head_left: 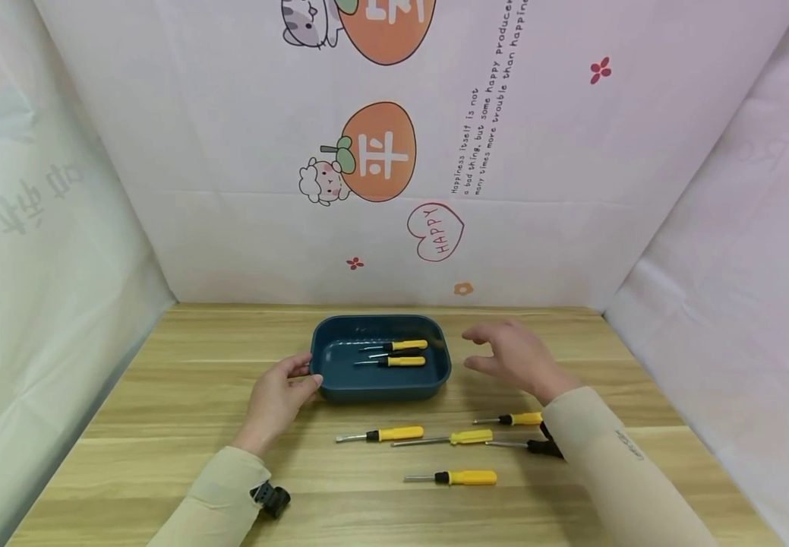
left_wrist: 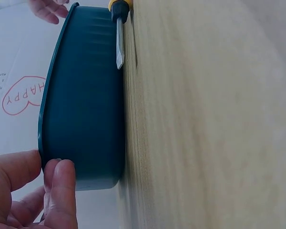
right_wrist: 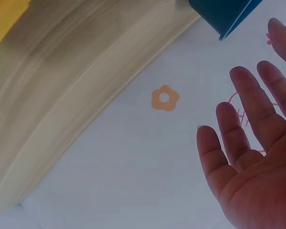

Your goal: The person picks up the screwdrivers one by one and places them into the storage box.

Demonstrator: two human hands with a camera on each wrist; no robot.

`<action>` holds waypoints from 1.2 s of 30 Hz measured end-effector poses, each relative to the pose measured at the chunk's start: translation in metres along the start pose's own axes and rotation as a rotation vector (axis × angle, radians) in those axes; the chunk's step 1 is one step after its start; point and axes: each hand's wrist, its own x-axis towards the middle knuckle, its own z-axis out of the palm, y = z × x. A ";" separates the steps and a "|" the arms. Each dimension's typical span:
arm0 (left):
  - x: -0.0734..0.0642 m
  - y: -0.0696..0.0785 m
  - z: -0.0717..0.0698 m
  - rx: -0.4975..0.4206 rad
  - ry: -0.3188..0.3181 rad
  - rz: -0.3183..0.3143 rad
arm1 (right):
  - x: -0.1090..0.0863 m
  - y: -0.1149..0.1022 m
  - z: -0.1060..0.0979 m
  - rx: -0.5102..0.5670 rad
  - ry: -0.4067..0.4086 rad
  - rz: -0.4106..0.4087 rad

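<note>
A dark blue rectangular tray stands at the back middle of the table. Inside it, toward the right, lie two yellow-handled screwdrivers and a black-handled screwdriver between them. My left hand holds the tray's left end near the front corner, thumb and fingers at the rim; the left wrist view shows the fingertips against its outer wall. My right hand hovers right of the tray, apart from it, holding nothing. Its fingers are spread in the right wrist view.
In front of the tray lie several screwdrivers: yellow-handled screwdrivers, a long one with a yellow handle, a yellow-and-black one and a black-handled one partly behind the right sleeve. White printed sheets wall the table's back and sides.
</note>
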 end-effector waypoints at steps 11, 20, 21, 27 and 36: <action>0.000 0.000 0.001 -0.001 0.004 0.003 | -0.021 0.016 -0.003 0.067 -0.050 0.065; -0.001 0.001 0.001 -0.016 -0.002 0.002 | -0.038 0.030 -0.003 0.131 -0.087 0.080; -0.001 0.001 0.000 -0.017 -0.003 0.002 | -0.040 0.032 -0.003 0.135 -0.090 0.084; -0.001 0.001 0.001 -0.014 -0.004 0.002 | -0.055 0.042 -0.001 0.193 -0.132 0.148; -0.001 0.001 0.001 -0.015 -0.004 -0.005 | -0.070 0.054 0.004 0.224 -0.178 0.202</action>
